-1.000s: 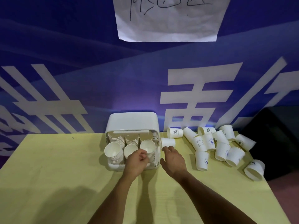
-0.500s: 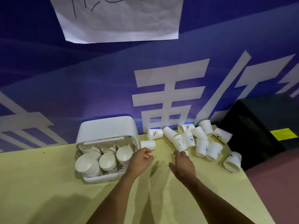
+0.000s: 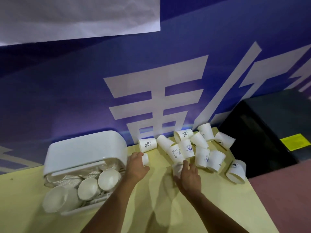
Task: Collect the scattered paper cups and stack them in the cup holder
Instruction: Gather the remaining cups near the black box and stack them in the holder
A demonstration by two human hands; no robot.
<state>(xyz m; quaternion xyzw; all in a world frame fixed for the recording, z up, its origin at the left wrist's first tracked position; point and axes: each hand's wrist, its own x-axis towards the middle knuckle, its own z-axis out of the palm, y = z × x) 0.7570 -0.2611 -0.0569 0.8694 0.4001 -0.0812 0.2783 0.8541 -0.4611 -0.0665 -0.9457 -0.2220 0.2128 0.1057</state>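
1. Two bare forearms reach in from the bottom edge over the pale yellow worktop [image 3: 30, 207].
2. The white cup holder [image 3: 87, 148] sits on the left of the worktop, its domed lid raised at the back. Inside, nested stacks of white paper cups [image 3: 107, 179] lie on their sides with mouths facing the camera, several rows deep.
3. The left hand [image 3: 137, 166], just right of the holder, has its fingers curled round a small white cup [image 3: 145, 159] lying on its side.
4. The right hand [image 3: 189, 176] is closed over a blurred white cup [image 3: 177, 168] at the near edge of the loose pile.
5. The scattered cups [image 3: 202, 155] lie heaped behind it, some upright, most tipped over and touching. One shows a rabbit drawing [image 3: 176, 152]; two farther ones carry a "%" mark [image 3: 147, 145].
6. One cup [image 3: 236, 171] lies apart near the worktop's right edge.
7. Behind, a blue banner [image 3: 67, 89] bears large white characters, with a white paper sheet [image 3: 75, 15] above.
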